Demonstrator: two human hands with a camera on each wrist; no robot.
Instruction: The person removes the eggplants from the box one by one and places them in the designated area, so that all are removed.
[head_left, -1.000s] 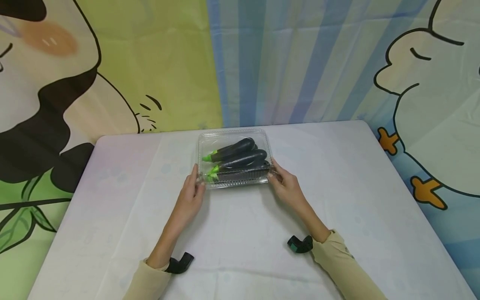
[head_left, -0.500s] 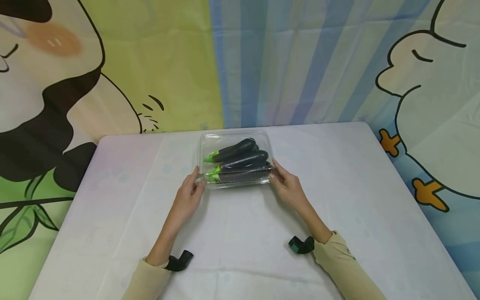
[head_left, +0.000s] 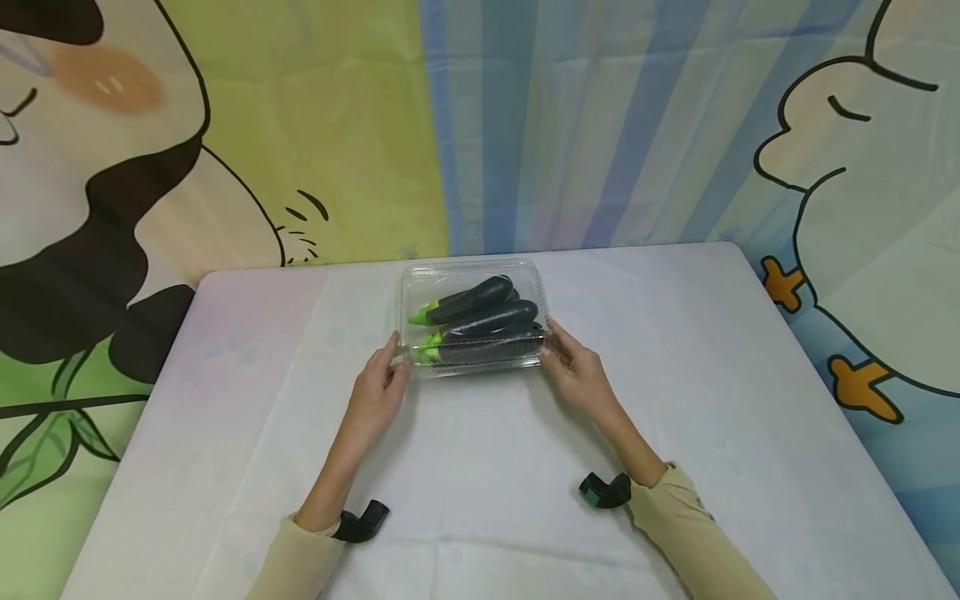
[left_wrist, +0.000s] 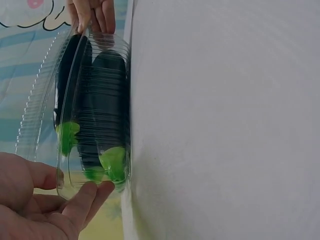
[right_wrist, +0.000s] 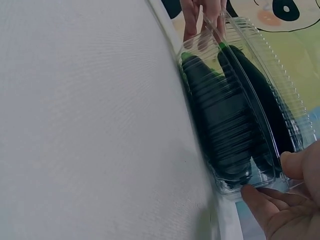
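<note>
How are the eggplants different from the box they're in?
Colour: the eggplants are dark with green ends, while the box is see-through.
Shape: the eggplants are long and smooth; the box is rectangular with ridged sides.
Holding: the left hand and right hand grip the box, while the eggplants lie inside it.
Both look shiny.

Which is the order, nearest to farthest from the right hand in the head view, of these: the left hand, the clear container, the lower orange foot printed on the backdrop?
1. Clear container: gripped at its right end by the right hand.
2. Left hand: at the container's opposite end.
3. Lower orange foot: on the backdrop, past the table's right edge.
</note>
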